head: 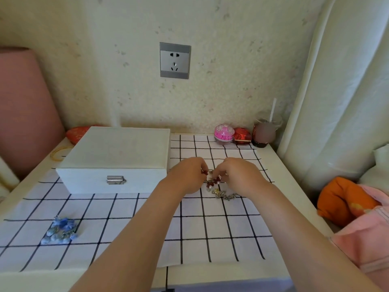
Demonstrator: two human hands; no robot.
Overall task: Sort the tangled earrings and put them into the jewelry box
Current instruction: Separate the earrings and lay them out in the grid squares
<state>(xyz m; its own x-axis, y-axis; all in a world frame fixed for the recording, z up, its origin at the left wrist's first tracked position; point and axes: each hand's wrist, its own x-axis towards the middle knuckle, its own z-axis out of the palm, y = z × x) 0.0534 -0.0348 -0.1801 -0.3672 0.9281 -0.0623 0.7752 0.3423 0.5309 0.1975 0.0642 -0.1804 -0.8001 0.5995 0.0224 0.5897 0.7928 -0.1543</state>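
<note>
A closed white jewelry box (117, 159) with a silver clasp stands at the back left of the checked cloth. Right of it lies a tangle of red earrings (211, 182), with gold and silver earrings (224, 194) just in front. My left hand (187, 175) and my right hand (239, 175) meet over the red tangle, fingertips pinched on red pieces from either side. A separate heap of blue earrings (60, 230) rests near the cloth's front left.
A pink round tin (224, 132), a red box (242, 135) and a dark cup with a straw (264, 133) line the back wall. A red pouch (76, 132) and yellow bands (60, 153) lie left of the box. Orange and pink fabric (347, 201) sits beyond the right edge.
</note>
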